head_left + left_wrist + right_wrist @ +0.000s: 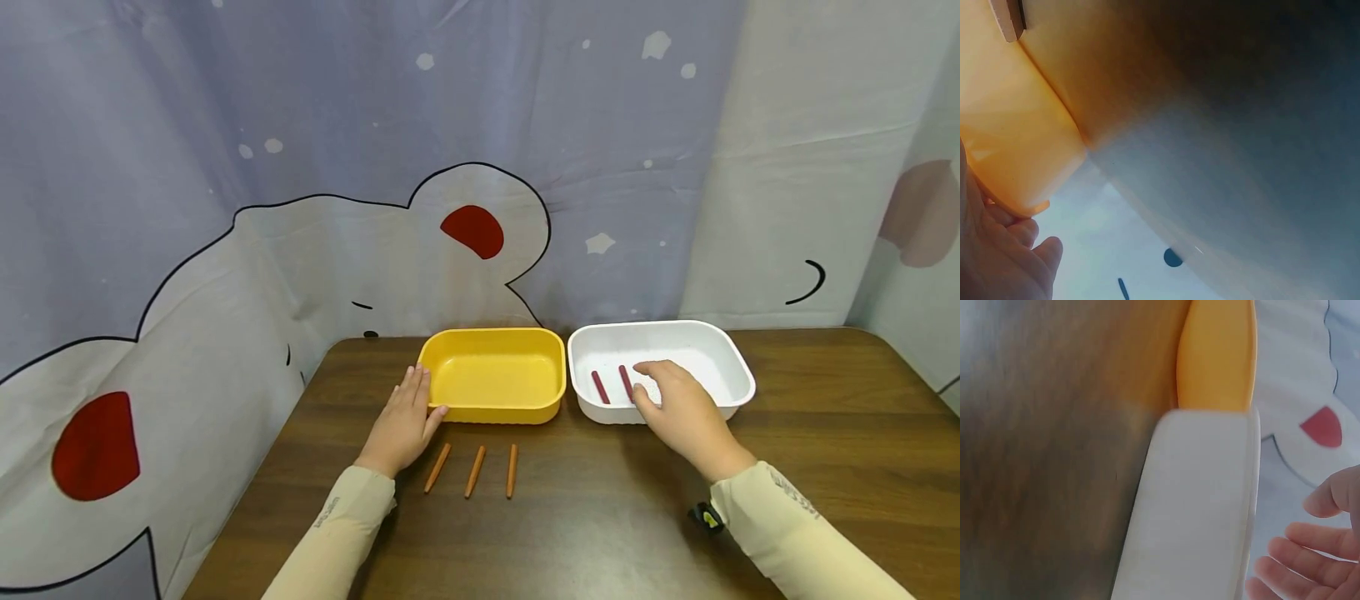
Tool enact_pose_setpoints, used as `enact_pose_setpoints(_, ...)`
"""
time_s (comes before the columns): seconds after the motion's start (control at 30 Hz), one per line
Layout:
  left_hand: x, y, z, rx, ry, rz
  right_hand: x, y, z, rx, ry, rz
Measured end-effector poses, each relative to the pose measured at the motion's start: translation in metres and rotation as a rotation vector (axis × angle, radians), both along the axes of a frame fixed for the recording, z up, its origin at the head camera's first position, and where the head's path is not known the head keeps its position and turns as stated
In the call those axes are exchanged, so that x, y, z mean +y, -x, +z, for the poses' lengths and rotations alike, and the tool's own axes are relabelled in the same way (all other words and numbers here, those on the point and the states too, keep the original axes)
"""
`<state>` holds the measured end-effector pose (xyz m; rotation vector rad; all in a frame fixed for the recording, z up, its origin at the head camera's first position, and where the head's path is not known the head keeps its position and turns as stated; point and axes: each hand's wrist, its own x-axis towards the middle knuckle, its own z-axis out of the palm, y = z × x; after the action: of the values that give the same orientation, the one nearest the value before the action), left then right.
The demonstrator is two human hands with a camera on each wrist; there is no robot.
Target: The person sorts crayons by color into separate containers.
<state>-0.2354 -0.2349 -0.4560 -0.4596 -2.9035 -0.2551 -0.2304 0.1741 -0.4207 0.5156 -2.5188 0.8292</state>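
Note:
My left hand (402,425) rests with extended fingers against the left side of the yellow tray (491,414). In the left wrist view its fingertips lie at the tray's rim. Over the front part of the white tray (712,346) hovers my right hand (682,415), thumb and fingers apart. Nothing shows between them in the right wrist view. Two dark red sticks (600,387) lie in the white tray, just left of that hand. On the table before the yellow tray lie three orange-brown sticks (475,472), side by side. Part of the white tray is hidden behind the right hand.
Both trays stand side by side near the back of the brown wooden table (600,533). A patterned curtain (360,125) hangs behind the table and along its left side. A dark strap-like item (706,517) shows at the right cuff.

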Motion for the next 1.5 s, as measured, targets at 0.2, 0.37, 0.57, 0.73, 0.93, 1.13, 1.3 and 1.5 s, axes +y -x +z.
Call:
enact_pose_setpoints(0.2, 0.000, 0.000, 0.000, -0.003, -0.001, 0.000, -0.018, -0.013, -0.009, 0.094, -0.051, 0.060)
enact_pose_setpoints(0.37, 0.000, 0.001, -0.001, -0.001, 0.001, 0.002, -0.031, -0.021, -0.015, 0.094, -0.137, 0.062)
enact_pose_setpoints(0.57, 0.001, 0.002, -0.002, 0.001, -0.007, -0.007, -0.042, -0.026, -0.022, -0.002, -0.270, 0.055)
enact_pose_setpoints(0.73, 0.001, 0.003, -0.003, -0.001, 0.001, -0.004, -0.048, -0.026, -0.026, -0.037, -0.333, 0.077)
enact_pose_setpoints(0.93, -0.002, 0.000, -0.001, -0.018, -0.024, 0.001, -0.057, -0.024, -0.028, -0.065, -0.350, 0.088)
enact_pose_setpoints(1.13, -0.004, 0.000, 0.000, -0.042, -0.069, -0.011, -0.061, -0.022, -0.031, -0.103, -0.361, 0.081)
enact_pose_setpoints(1.3, -0.008, -0.002, 0.003, -0.057, -0.140, -0.010, -0.062, -0.021, -0.033, -0.110, -0.370, 0.074)
enact_pose_setpoints(1.5, -0.009, -0.015, 0.023, 0.001, -0.290, 0.063, -0.061, -0.020, -0.033, -0.104, -0.376, 0.077)
